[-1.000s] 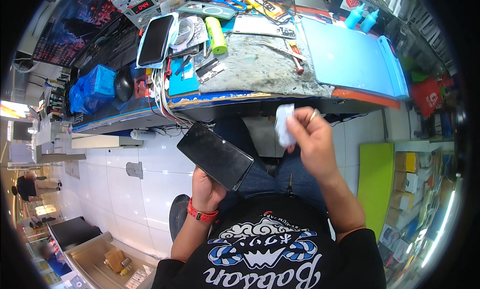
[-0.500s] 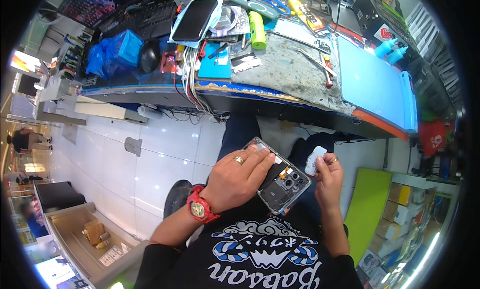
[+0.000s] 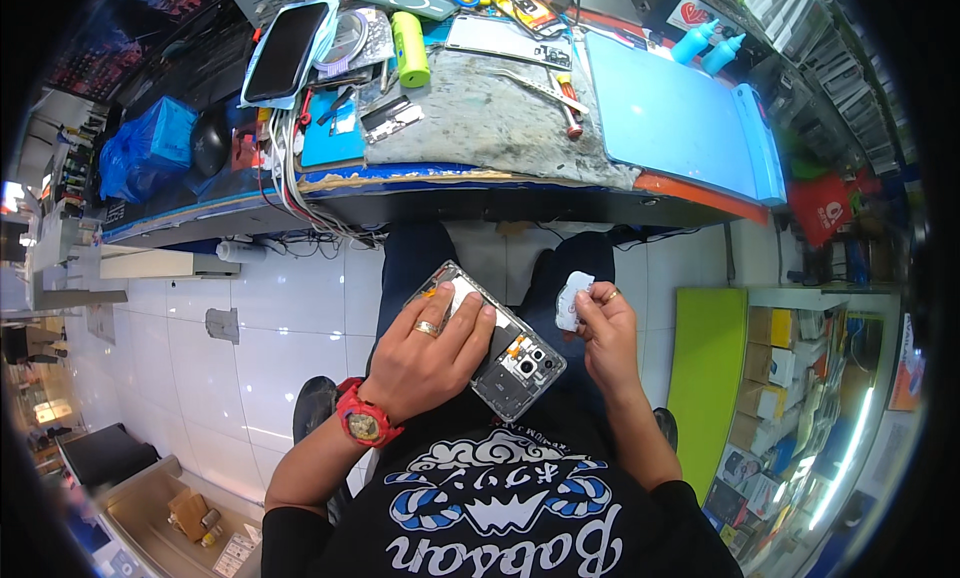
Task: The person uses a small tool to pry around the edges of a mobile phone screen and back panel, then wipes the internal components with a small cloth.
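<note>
My left hand (image 3: 425, 353), with a ring and a red wristwatch (image 3: 366, 422), lies over a smartphone (image 3: 512, 378) with its back cover off. Its fingers reach across the phone's upper part; the thumb is hidden. Camera lenses, a dark cover plate and an orange flex cable show at the phone's uncovered end. The phone is tilted above my lap. To its right, my right hand (image 3: 607, 328) pinches a small, thin, white flat piece (image 3: 572, 300) with an uneven edge, apart from the phone. What kind of piece it is I cannot tell.
Ahead stands a workbench with a grey mat (image 3: 460, 128), tweezers (image 3: 540, 86), a red screwdriver (image 3: 571, 113), a green cylinder (image 3: 409, 50), another phone (image 3: 287, 53) and a blue pad (image 3: 670, 113). Cables (image 3: 290, 168) hang over its edge. Right, a green panel (image 3: 708, 388) borders shelves.
The view has turned, so bench and lap appear farther left. My left hand still rests on the phone, fingers slightly more spread. My right hand still holds the white piece.
</note>
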{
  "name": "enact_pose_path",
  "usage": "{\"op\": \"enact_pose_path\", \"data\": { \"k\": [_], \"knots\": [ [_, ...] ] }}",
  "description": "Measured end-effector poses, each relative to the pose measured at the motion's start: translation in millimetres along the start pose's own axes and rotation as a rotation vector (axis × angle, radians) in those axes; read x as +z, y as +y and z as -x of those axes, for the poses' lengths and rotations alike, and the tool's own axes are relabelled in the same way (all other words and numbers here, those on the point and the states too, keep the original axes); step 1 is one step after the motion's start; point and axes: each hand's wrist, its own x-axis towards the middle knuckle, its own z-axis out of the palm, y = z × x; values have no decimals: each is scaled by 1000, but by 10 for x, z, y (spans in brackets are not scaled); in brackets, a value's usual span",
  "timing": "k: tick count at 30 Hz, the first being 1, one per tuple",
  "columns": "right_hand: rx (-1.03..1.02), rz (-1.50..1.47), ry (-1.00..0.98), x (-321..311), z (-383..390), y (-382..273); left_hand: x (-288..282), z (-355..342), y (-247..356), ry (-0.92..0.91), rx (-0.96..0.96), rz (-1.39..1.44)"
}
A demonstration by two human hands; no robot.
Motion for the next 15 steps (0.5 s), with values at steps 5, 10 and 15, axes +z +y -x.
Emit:
{"op": "enact_pose_path", "data": {
  "k": [5,10,15],
  "knots": [
    [-2,12,-5,16,1,9,2,25,6,8,15,-11],
    [2,7,-4,38,1,12,30,42,9,-4,39,-8],
    [14,12,0,42,2,-2,48,31,18,-9,41,-10]
  ]
}}
